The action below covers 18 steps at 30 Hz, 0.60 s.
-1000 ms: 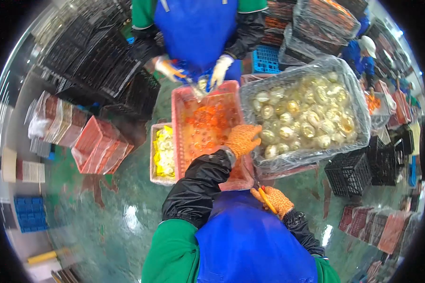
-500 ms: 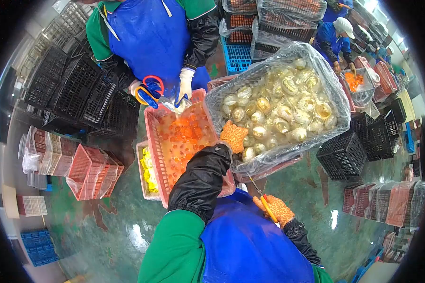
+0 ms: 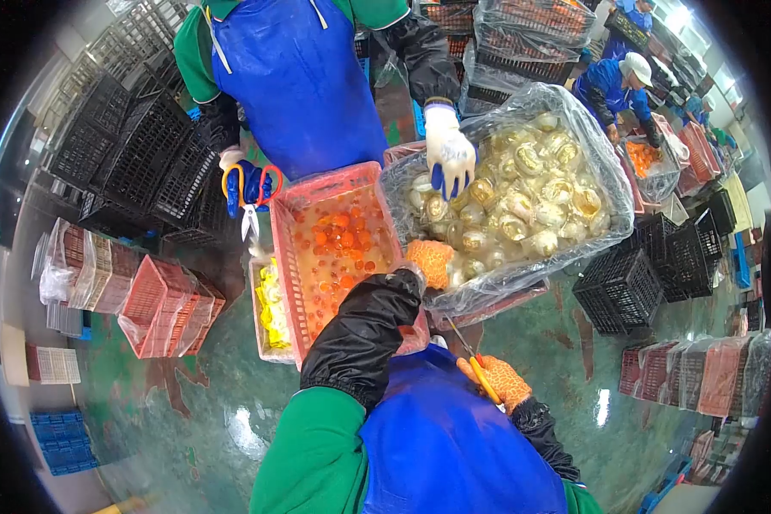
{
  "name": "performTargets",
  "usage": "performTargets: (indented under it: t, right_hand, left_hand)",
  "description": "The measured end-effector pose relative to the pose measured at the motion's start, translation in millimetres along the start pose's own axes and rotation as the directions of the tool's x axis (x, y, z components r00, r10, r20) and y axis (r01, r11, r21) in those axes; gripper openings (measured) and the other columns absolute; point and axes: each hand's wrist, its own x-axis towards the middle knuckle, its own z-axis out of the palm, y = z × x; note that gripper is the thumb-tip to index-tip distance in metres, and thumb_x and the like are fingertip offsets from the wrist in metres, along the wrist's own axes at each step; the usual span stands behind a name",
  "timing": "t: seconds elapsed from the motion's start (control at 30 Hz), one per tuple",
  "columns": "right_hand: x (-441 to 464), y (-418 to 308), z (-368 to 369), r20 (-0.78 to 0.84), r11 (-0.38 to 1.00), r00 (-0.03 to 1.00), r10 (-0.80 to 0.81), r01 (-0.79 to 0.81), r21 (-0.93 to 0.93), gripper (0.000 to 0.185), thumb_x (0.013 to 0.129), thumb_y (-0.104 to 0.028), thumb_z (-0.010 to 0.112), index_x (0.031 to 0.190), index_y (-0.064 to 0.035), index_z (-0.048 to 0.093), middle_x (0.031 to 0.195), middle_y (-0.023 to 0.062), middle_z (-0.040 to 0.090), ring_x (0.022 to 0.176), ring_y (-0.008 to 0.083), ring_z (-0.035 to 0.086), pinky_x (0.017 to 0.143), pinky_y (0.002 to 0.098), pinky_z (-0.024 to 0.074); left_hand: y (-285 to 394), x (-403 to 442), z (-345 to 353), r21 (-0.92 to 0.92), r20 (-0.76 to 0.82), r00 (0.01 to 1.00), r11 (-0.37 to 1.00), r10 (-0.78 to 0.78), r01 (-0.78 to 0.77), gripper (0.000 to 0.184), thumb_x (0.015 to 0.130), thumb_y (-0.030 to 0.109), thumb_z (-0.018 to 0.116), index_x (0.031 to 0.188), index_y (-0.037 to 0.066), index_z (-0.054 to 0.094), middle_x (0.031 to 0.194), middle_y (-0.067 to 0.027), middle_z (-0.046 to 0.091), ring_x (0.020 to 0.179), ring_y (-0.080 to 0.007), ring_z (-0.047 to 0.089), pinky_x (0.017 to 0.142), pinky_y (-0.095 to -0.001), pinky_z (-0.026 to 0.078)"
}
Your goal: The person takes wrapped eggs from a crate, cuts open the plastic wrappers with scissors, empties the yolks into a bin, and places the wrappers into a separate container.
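My left hand, in an orange patterned glove, reaches over the near left corner of a plastic-lined crate. Its fingertips are hidden, and whether they grip anything does not show. Many pale, yellowish rounded wet pieces lie in liquid inside that crate. In front of my blue apron, my right hand, gloved alike, is closed on scissors with orange handles, blades pointing up and left. Beneath my left forearm is a pink crate of cloudy liquid with orange balls in it.
Opposite, a person in a blue apron holds red-and-orange scissors and has a white-gloved hand over the pale pieces. A bin of yellow pieces stands beside the pink crate. Black crates are stacked left; another worker sits far right.
The opposite person's gloved hand has moved from the pink crate to over the pale pieces. Their scissors have shifted left and now point down. My left hand has moved slightly down; my right hand is nearly still.
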Motion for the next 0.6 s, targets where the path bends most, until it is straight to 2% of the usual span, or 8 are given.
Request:
performTargets:
  t: [0.1, 0.2, 0.27, 0.33, 0.4, 0.47, 0.5, 0.6]
  right_hand:
    - [-5.6, -8.7, -2.9, 0.047, 0.998, 0.997, 0.056, -0.057, 0.032, 0.062, 0.085, -0.061, 0.050, 0.086, 0.0002, 0.062, 0.072, 0.0170, 0.061, 0.070, 0.0315, 0.061, 0.063, 0.0409, 0.0445]
    - [1.1, 1.9, 3.3, 0.020, 0.999, 0.999, 0.029, -0.029, 0.021, 0.062, 0.085, -0.061, 0.050, 0.086, 0.0003, 0.062, 0.072, 0.0163, 0.061, 0.069, 0.0311, 0.061, 0.063, 0.0407, 0.0445]
    - [6.1, 8.4, 8.7, 0.037, 0.997, 0.998, 0.049, -0.051, 0.065, 0.063, 0.085, -0.061, 0.051, 0.087, 0.0005, 0.062, 0.072, 0.0157, 0.061, 0.069, 0.0303, 0.061, 0.063, 0.0403, 0.0446]
    - [8.0, 6.7, 10.4, 0.058, 0.999, 0.998, 0.030, -0.032, 0.043, 0.061, 0.087, -0.059, 0.048, 0.089, 0.0000, 0.063, 0.078, 0.0205, 0.062, 0.076, 0.0352, 0.061, 0.067, 0.0435, 0.0448]
    - [-1.1, -7.3, 6.2, 0.054, 0.999, 0.998, -0.030, 0.032, -0.029, 0.059, 0.089, -0.057, 0.047, 0.092, -0.0002, 0.063, 0.083, 0.0234, 0.062, 0.082, 0.0382, 0.060, 0.071, 0.0455, 0.0447]
    - [-7.8, -14.9, -2.7, 0.038, 0.988, 0.995, -0.096, 0.100, -0.121, 0.058, 0.090, -0.055, 0.045, 0.094, -0.0004, 0.063, 0.088, 0.0263, 0.062, 0.087, 0.0412, 0.059, 0.075, 0.0474, 0.0446]
    - [-8.4, -15.1, -6.9, 0.049, 0.973, 0.988, -0.147, 0.153, -0.173, 0.056, 0.091, -0.054, 0.044, 0.097, -0.0010, 0.062, 0.092, 0.0279, 0.061, 0.091, 0.0433, 0.057, 0.078, 0.0487, 0.0441]
    - [-17.7, -10.1, 1.1, 0.033, 0.968, 0.989, -0.144, 0.147, -0.202, 0.056, 0.091, -0.054, 0.045, 0.100, -0.0006, 0.061, 0.098, 0.0294, 0.060, 0.096, 0.0455, 0.056, 0.081, 0.0495, 0.0439]
  left_hand:
    - [-0.4, -20.9, 16.3, -0.061, -0.075, 0.967, 0.967, 0.241, -0.246, 0.050, 0.066, 0.031, 0.067, 0.111, 0.010, 0.060, 0.098, -0.0165, 0.065, 0.089, -0.0366, 0.063, 0.074, -0.0484, 0.048]
    - [-3.4, -42.3, -2.4, -0.101, -0.397, 0.900, 0.966, 0.181, -0.239, 0.036, 0.075, 0.035, 0.065, 0.102, 0.011, 0.062, 0.092, -0.0146, 0.064, 0.081, -0.0358, 0.063, 0.068, -0.0469, 0.049]
    - [4.9, -54.0, -40.7, -0.072, -0.413, 0.904, 0.985, 0.114, -0.158, 0.032, 0.078, 0.032, 0.064, 0.103, 0.012, 0.062, 0.093, -0.0124, 0.063, 0.086, -0.0338, 0.061, 0.071, -0.0456, 0.048]
    - [4.3, -56.8, -55.5, 0.096, -0.867, 0.461, 0.973, 0.186, -0.211, 0.025, 0.079, 0.029, 0.064, 0.099, 0.013, 0.063, 0.090, -0.0088, 0.061, 0.090, -0.0311, 0.060, 0.077, -0.0452, 0.047]
    - [0.5, -57.5, -40.4, 0.136, -0.830, 0.512, 0.970, 0.223, -0.202, 0.022, 0.079, 0.026, 0.064, 0.098, 0.015, 0.065, 0.091, -0.0077, 0.061, 0.092, -0.0300, 0.059, 0.081, -0.0464, 0.046]
    - [-9.8, -52.4, -5.7, 0.188, -0.270, 0.932, 0.963, 0.241, -0.194, 0.024, 0.078, 0.026, 0.065, 0.099, 0.016, 0.067, 0.097, -0.0100, 0.063, 0.096, -0.0299, 0.059, 0.085, -0.0456, 0.044]
    - [-10.0, -45.5, -3.1, 0.204, -0.169, 0.966, 0.966, 0.195, -0.159, 0.024, 0.080, 0.026, 0.063, 0.101, 0.016, 0.068, 0.100, -0.0116, 0.064, 0.097, -0.0314, 0.059, 0.084, -0.0469, 0.045]
    - [-17.6, -46.1, 3.6, -0.184, -0.465, 0.884, 0.971, 0.050, -0.152, 0.023, 0.081, 0.024, 0.063, 0.102, 0.015, 0.068, 0.098, -0.0112, 0.065, 0.094, -0.0341, 0.059, 0.081, -0.0472, 0.047]
